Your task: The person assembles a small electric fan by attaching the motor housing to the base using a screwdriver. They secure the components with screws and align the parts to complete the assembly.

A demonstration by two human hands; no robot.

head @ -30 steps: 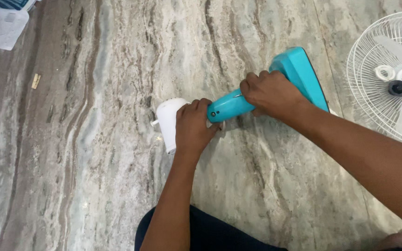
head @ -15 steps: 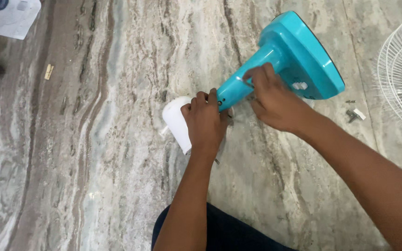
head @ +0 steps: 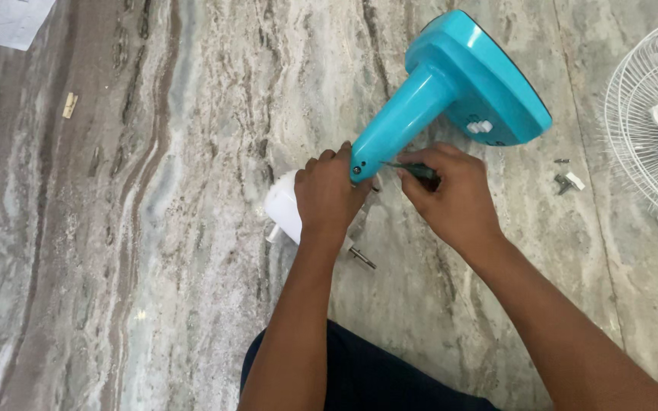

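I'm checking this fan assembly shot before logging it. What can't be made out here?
Head view:
- Joint between white motor housing and teal stand: covered by the left hand.
- Tool in the right hand: only a dark green shaft shows; its tip is too small to tell.
- Small parts on the floor: too small to identify.
- Fan grille: cut off by the right edge.
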